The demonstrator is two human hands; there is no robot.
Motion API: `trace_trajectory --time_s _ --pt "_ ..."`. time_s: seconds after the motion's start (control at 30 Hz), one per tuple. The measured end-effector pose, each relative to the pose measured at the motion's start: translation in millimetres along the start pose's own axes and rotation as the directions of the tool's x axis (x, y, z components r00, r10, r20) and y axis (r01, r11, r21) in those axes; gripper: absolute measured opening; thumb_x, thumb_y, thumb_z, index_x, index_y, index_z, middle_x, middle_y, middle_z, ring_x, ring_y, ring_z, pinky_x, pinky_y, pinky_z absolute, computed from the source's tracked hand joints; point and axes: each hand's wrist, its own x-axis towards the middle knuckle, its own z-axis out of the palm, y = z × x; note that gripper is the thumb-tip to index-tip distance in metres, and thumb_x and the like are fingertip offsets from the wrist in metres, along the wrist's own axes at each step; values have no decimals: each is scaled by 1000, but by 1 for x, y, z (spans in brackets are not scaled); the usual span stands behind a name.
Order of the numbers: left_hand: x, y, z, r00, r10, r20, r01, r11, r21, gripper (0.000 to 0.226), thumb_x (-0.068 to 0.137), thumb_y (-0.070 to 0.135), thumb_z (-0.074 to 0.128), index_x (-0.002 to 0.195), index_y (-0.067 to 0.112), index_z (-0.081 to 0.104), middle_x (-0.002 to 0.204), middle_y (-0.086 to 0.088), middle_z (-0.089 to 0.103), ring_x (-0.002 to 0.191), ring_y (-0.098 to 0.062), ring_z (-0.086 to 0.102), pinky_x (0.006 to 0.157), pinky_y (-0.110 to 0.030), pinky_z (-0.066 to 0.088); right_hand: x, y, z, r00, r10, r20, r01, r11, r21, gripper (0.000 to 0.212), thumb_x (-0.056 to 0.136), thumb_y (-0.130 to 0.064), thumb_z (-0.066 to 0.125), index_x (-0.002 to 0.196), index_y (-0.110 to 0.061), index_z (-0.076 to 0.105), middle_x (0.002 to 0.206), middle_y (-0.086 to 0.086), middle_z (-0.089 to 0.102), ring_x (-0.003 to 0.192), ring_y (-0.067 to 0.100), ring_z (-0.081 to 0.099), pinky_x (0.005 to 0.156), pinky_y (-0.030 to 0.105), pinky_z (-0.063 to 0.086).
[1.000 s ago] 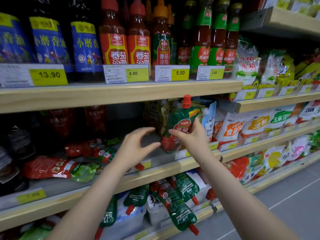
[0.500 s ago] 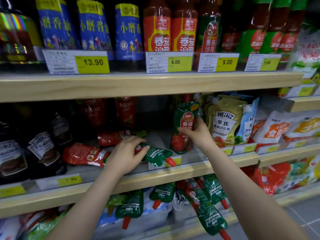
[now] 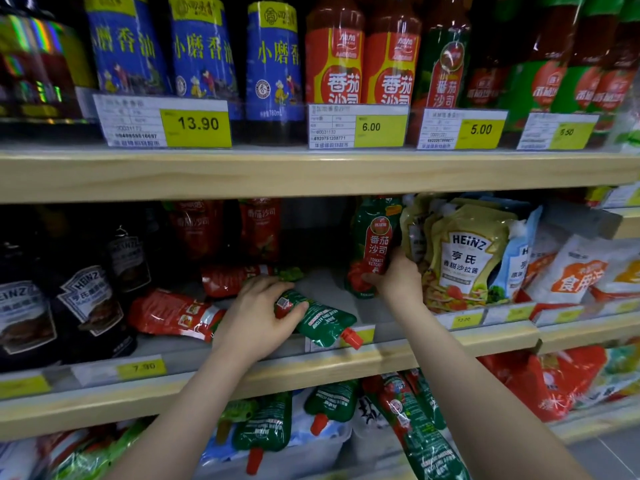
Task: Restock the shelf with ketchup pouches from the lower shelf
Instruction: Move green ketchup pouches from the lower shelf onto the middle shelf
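My left hand [image 3: 254,318] now gripping flat pouch [image 3: 317,318] left of upright pouch [image 3: 372,247]; right hand [image 3: 398,280] clamps upright. Risk: upright topples once released.

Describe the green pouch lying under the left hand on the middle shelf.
The green ketchup pouch is glossy flexible plastic with white print and a red screw cap on its spout. It lies flat on the middle shelf, spout pointing toward the front edge and right, over a price tag. The left hand grips its bottom end, fingers curled over it. It lies apart from the upright pouch.
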Motion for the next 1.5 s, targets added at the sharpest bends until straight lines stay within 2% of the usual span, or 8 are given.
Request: trace_trajectory --time_s 0.43,0.57,0.7,0.83,1.07,1.3,1.4,1.5 --pt "1 2 -1 1000 -4 16 4 1000 7 50 83 55 52 125 26 56 135 -1 50 126 -19 39 103 -30 30 12 -4 4 999 26 37 -26 1000 5 66 76 -35 72 126 -7 40 122 18 58 109 36 57 88 46 49" --pt "2 1 -2 997 -10 74 9 1000 9 51 86 55 50 128 26 54 141 -3 46 131 -22 35 110 -34 25 -23 0 -11 989 -148 4 146 981 128 61 75 -43 72 121 -8 51 116 13 62 106 30 59 86 35 49" --pt "3 3 -2 996 15 90 -17 1000 19 51 87 54 49 129 24 54 135 0 51 128 -19 38 108 -33 26 -73 8 -26 900 -302 314 268 952 149 69 66 -67 62 120 -24 56 115 -6 64 105 9 60 91 27 46" --pt "2 4 -2 990 8 140 -11 1000 21 56 87 58 46 133 26 49 140 0 47 132 -20 33 112 -36 24 -88 13 -31 785 -424 452 509 857 -81 66 74 -54 65 133 -34 43 135 -10 52 126 10 45 115 44 12" --pt "-4 7 -11 953 92 289 -79 995 -58 105 51 94 42 140 38 34 150 8 31 140 -18 21 115 -40 20 -92 17 -55 809 -518 278 536 844 13 33 88 -35 58 120 -24 60 120 -4 64 108 13 58 94 29 46" --pt "-5 49 5 990 111 85 -84 957 -277 53 82 52 57 131 34 47 126 10 58 113 -10 54 93 -30 46 -79 -5 -91 845 -534 -37 524 811 260 18 83 -27 65 100 -23 68 99 -9 60 90 -6 55 82 9 45" --pt "-1 63 8 986 93 140 -24 900 -434 41 88 46 55 125 30 54 116 12 63 106 -6 59 89 -24 47 -75 -17 -94 875 -465 -133 475 777 414 11 80 -25 69 91 -26 67 91 -7 58 80 -3 55 71 8 44" --pt "5 63 8 968 77 240 59 854 -516 41 91 46 49 126 26 54 122 9 62 107 -4 57 88 -21 44 -70 -24 -88 925 -373 -78 351 756 552 17 80 -26 69 96 -27 63 93 1 64 81 9 59 66 15 48"
